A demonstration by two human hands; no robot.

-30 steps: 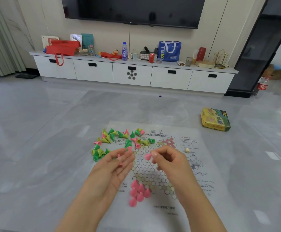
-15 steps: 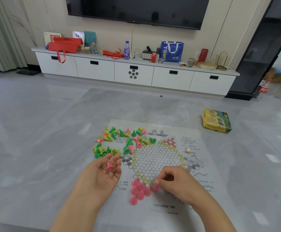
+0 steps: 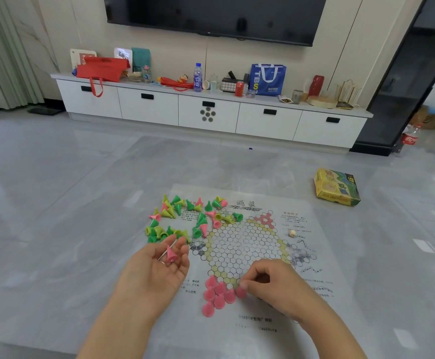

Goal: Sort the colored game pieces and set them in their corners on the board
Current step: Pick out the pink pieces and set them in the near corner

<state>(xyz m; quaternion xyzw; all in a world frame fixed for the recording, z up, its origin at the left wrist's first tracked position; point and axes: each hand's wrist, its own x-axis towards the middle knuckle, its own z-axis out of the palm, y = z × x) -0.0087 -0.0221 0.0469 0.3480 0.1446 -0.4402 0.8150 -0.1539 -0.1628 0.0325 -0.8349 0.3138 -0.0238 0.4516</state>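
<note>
Grey floor, paper board [image 3: 299,257] — right hand [image 3: 276,283] pinches a pink piece [image 3: 241,292] onto the near corner beside the pink cluster [image 3: 217,295]; left hand [image 3: 154,270], palm up and relaxed, cradles a spare pink cone [image 3: 170,254] — ready supply; unsorted pile [image 3: 185,218] at far-left edge

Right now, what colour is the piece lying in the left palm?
Pink; the cone-shaped piece rests on the open left hand, clearest in the head view.

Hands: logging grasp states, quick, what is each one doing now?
Left hand: open, palm up, pink piece resting on it.
Right hand: pinching another pink piece.
</note>
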